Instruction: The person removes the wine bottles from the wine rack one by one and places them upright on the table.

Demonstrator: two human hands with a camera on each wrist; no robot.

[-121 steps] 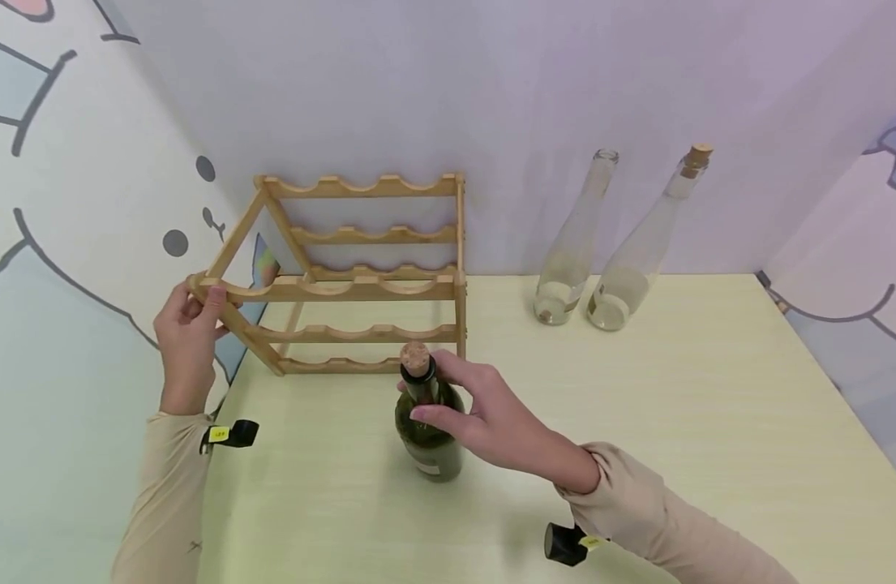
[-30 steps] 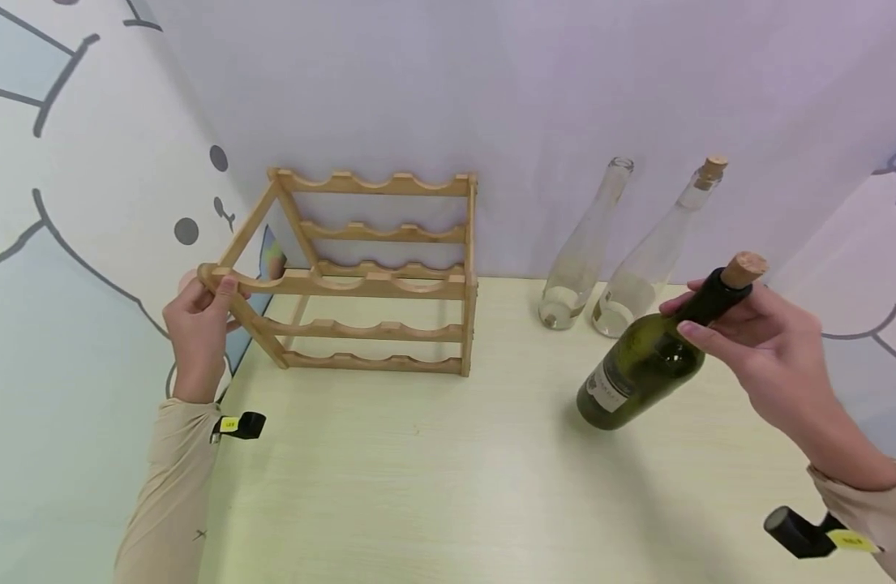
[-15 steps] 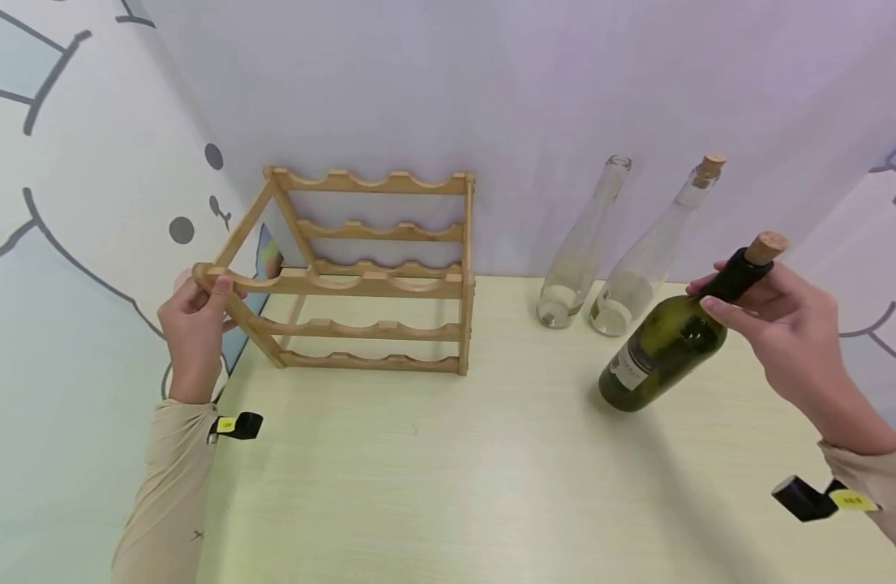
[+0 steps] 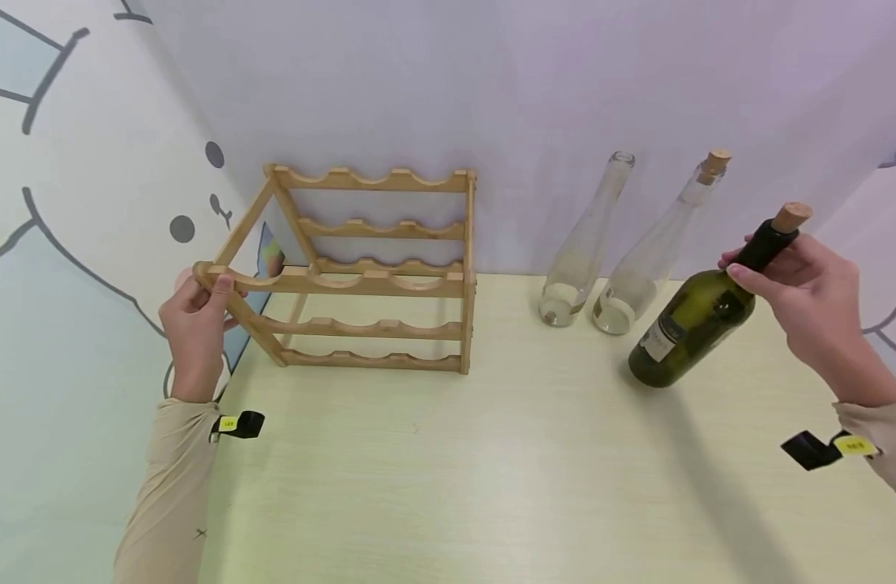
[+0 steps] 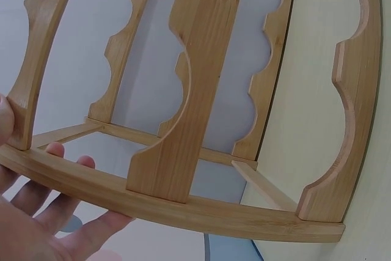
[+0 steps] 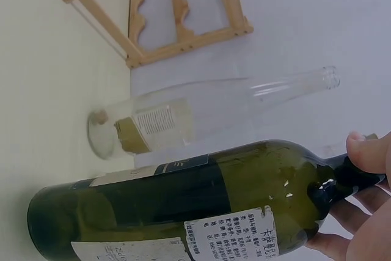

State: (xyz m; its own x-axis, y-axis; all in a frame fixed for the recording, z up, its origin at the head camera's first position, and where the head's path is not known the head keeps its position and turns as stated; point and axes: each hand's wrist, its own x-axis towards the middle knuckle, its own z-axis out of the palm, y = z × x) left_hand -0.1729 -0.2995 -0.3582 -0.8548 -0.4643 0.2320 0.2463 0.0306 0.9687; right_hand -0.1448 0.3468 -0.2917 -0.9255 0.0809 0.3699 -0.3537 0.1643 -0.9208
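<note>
My right hand (image 4: 812, 304) grips a dark green wine bottle (image 4: 699, 324) by its neck, on the right of the head view. A cork (image 4: 792, 216) plugs its mouth and the bottle leans, base toward the left. In the right wrist view the labels on the green bottle (image 6: 183, 200) show. At the left, my left hand (image 4: 197, 328) holds the front upper corner of a wooden wine rack (image 4: 375, 284), thumb on the front and fingers behind. The left wrist view shows those fingers curled round the rack's side upright (image 5: 177, 212).
Two clear glass bottles stand by the back wall: an uncorked bottle (image 4: 586, 243) and, right of it, a corked bottle (image 4: 655, 251). The green bottle is just in front of the corked one. Everything stands on a pale wood-grain table (image 4: 448, 478), with a printed wall (image 4: 105, 243) at left.
The green bottle went from upright in front of the rack to the far right in my right hand, lately shifting further right and back. The left hand keeps its hold on the rack.
</note>
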